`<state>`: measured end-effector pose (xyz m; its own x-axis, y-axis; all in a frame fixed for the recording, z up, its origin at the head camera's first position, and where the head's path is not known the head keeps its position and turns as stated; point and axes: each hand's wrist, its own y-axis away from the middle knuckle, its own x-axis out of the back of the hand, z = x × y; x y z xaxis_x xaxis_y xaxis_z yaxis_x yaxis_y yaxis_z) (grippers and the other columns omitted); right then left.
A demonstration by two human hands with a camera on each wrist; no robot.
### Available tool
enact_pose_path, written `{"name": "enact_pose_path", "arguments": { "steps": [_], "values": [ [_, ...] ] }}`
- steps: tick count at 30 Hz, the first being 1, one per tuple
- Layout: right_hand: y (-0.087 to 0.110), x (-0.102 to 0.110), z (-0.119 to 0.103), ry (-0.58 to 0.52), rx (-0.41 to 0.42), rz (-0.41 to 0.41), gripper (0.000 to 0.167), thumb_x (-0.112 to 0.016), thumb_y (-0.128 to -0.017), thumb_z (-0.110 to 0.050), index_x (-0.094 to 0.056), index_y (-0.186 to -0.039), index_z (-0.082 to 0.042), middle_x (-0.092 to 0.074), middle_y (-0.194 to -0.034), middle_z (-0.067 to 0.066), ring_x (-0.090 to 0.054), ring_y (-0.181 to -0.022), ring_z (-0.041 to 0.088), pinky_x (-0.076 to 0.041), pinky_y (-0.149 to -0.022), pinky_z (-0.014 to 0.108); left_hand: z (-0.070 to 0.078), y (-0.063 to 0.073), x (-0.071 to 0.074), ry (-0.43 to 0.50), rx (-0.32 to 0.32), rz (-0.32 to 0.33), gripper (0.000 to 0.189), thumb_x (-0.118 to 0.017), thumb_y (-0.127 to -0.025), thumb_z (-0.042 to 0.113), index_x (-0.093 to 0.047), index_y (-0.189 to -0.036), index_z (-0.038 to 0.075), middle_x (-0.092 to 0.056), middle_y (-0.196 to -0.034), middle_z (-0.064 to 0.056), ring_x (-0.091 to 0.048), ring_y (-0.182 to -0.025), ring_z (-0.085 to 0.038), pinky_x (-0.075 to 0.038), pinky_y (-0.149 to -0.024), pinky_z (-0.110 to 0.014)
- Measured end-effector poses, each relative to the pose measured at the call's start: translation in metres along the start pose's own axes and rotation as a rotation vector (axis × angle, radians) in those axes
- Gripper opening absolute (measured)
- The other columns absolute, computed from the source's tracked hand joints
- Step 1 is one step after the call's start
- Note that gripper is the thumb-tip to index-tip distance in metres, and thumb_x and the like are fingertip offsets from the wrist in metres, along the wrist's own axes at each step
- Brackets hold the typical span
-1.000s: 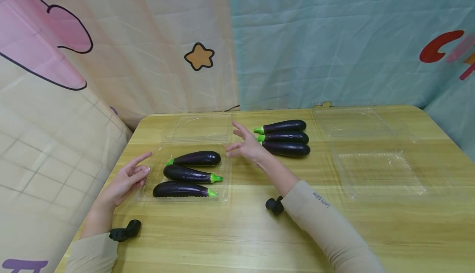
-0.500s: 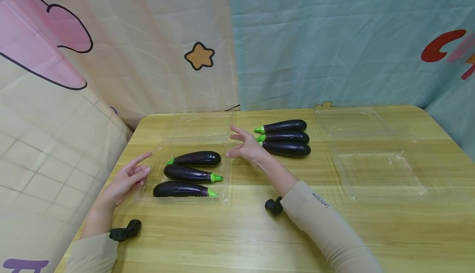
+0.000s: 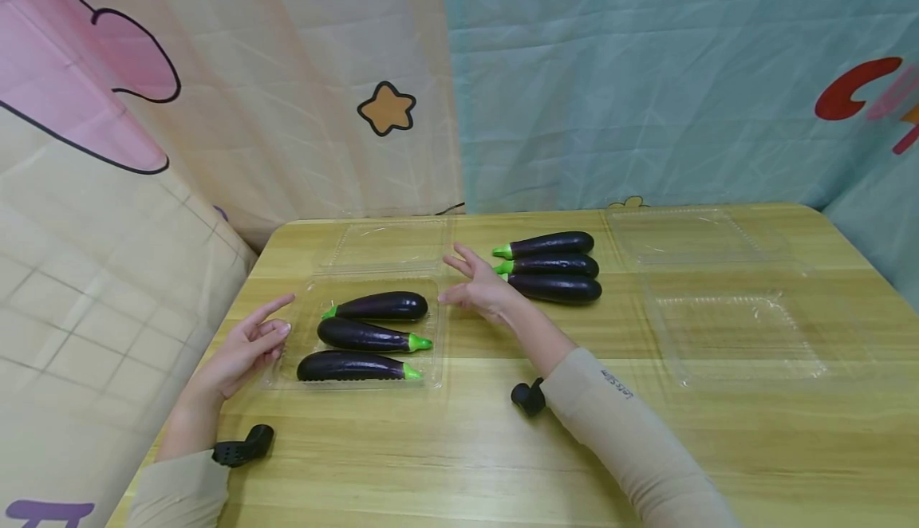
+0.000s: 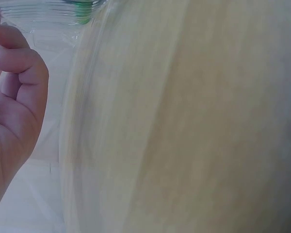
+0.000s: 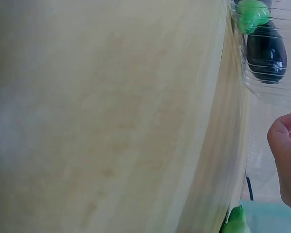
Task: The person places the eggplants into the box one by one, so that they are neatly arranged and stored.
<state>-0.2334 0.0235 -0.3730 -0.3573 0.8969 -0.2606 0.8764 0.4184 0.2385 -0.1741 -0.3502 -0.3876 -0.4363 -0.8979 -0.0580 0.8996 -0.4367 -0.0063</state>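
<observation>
Three dark purple eggplants with green stems lie side by side in the left clear plastic clamshell box [image 3: 373, 385]: a far eggplant [image 3: 388, 305], a middle eggplant [image 3: 366, 335] and a near eggplant [image 3: 348, 366]. The box's lid [image 3: 391, 242] is folded back behind it. At its left rim is my left hand [image 3: 240, 352], index finger extended and the other fingers loosely bent. My right hand [image 3: 484, 285] hovers by the right rim with fingers spread and thumb close to the edge. Whether either hand touches the plastic is unclear.
Three more eggplants [image 3: 553, 265] lie stacked in a row on the wooden table [image 3: 402, 448], just beyond my right hand. A second clear box [image 3: 739, 336], its lid open, stands at the right. Printed curtains [image 3: 574, 97] hang behind the table.
My right hand's fingers have shifted slightly beside the rim. The left hand, the eggplants and both boxes stay in place.
</observation>
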Motion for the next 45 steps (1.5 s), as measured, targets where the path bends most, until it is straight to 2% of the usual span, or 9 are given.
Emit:
{"name": "enact_pose_path", "arguments": {
  "steps": [4,14,18,23,27,33,38,45],
  "values": [
    [-0.001,0.0,-0.002,-0.046,-0.036,0.015,0.098,-0.057,-0.08,0.021,-0.003,-0.151,-0.02,-0.017,-0.154,-0.002,-0.052,-0.061,0.013,-0.042,-0.062,0.024,0.001,0.0,-0.001,0.003,0.003,-0.002,0.048,-0.039,-0.099,-0.001,-0.031,-0.144,0.013,-0.058,-0.082,0.004,-0.051,-0.063,-0.003,-0.044,-0.057,-0.016],
    [-0.004,0.002,-0.004,-0.051,-0.109,0.014,0.096,-0.057,-0.081,0.02,-0.005,-0.151,-0.02,-0.013,-0.155,-0.001,-0.052,-0.072,0.016,-0.042,-0.059,0.024,0.002,-0.001,-0.001,0.005,-0.002,-0.008,0.047,-0.039,-0.099,-0.001,-0.033,-0.143,0.014,-0.058,-0.082,0.004,-0.051,-0.063,-0.002,-0.044,-0.057,-0.016],
    [-0.005,0.002,-0.005,-0.067,-0.119,0.005,0.094,-0.055,-0.081,0.02,-0.005,-0.151,-0.019,-0.012,-0.155,-0.001,-0.053,-0.073,0.016,-0.041,-0.059,0.024,0.002,-0.001,-0.001,0.003,-0.004,-0.006,0.048,-0.038,-0.099,-0.001,-0.03,-0.144,0.012,-0.058,-0.082,0.004,-0.051,-0.063,-0.002,-0.043,-0.056,-0.016],
    [-0.005,0.002,-0.005,-0.068,-0.118,-0.003,0.094,-0.055,-0.081,0.02,-0.007,-0.151,-0.02,-0.011,-0.155,0.001,-0.052,-0.069,0.016,-0.039,-0.058,0.025,0.001,-0.001,-0.002,-0.006,-0.005,-0.001,0.047,-0.039,-0.099,-0.001,-0.033,-0.143,0.014,-0.058,-0.081,0.005,-0.051,-0.063,-0.002,-0.043,-0.056,-0.016],
    [-0.004,0.001,-0.006,-0.026,-0.121,0.022,0.096,-0.057,-0.08,0.02,-0.011,-0.151,-0.024,-0.015,-0.154,0.006,-0.05,-0.069,0.018,-0.04,-0.057,0.025,0.001,-0.001,-0.002,-0.004,-0.005,-0.002,0.047,-0.039,-0.099,-0.001,-0.032,-0.143,0.013,-0.058,-0.081,0.005,-0.051,-0.063,-0.002,-0.042,-0.056,-0.015],
    [-0.004,-0.002,-0.006,0.026,-0.09,0.056,0.098,-0.058,-0.077,0.022,-0.014,-0.15,-0.027,-0.024,-0.148,0.009,-0.053,-0.073,0.019,-0.041,-0.056,0.025,0.001,-0.001,-0.002,0.007,-0.002,-0.004,0.048,-0.038,-0.099,-0.002,-0.03,-0.144,0.012,-0.058,-0.081,0.004,-0.051,-0.062,-0.003,-0.042,-0.055,-0.016],
    [-0.003,-0.005,-0.003,0.026,-0.034,0.067,0.098,-0.057,-0.074,0.025,-0.019,-0.146,-0.03,-0.03,-0.139,0.013,-0.051,-0.062,0.018,-0.041,-0.054,0.025,0.001,0.0,-0.003,0.01,0.004,0.001,0.048,-0.038,-0.099,-0.001,-0.031,-0.144,0.014,-0.058,-0.081,0.005,-0.051,-0.062,-0.003,-0.043,-0.056,-0.016],
    [-0.002,-0.009,-0.002,0.047,0.031,0.066,0.096,-0.056,-0.072,0.028,-0.021,-0.142,-0.028,-0.037,-0.129,0.011,-0.047,-0.056,0.017,-0.041,-0.055,0.027,0.001,0.0,-0.001,0.005,0.011,0.008,0.047,-0.039,-0.099,-0.001,-0.033,-0.143,0.016,-0.059,-0.083,0.004,-0.051,-0.063,-0.003,-0.043,-0.056,-0.016]
  ]
}}
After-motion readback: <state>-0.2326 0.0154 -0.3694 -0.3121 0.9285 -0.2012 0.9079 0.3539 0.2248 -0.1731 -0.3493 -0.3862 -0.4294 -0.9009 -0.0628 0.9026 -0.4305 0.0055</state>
